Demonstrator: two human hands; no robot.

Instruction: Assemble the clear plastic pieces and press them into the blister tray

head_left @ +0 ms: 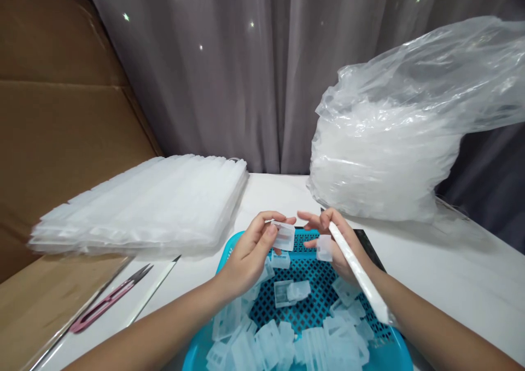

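Over the blue basket, my left hand (256, 245) pinches a small translucent plastic box (284, 236) between thumb and fingers. Level with it, my right hand (338, 239) has a long white stick (356, 270), wrapped in clear film, tucked at the thumb and slanting down towards the wrist. A small translucent plastic piece (324, 248) shows at the lower fingers of that hand; whether it is gripped or only in front of them, I cannot tell. Several similar pieces lie in the blue basket (222, 260), among them one box (283, 294) near its middle.
At the left lies a flat stack of white plastic strips (147, 201), with pink-handled snips (109, 301) and a thin pointed tool (153, 289) nearer me. A big clear bag (377, 163) of white items stands back right. Cardboard (53, 125) rises at the left, a grey curtain (229, 70) behind.
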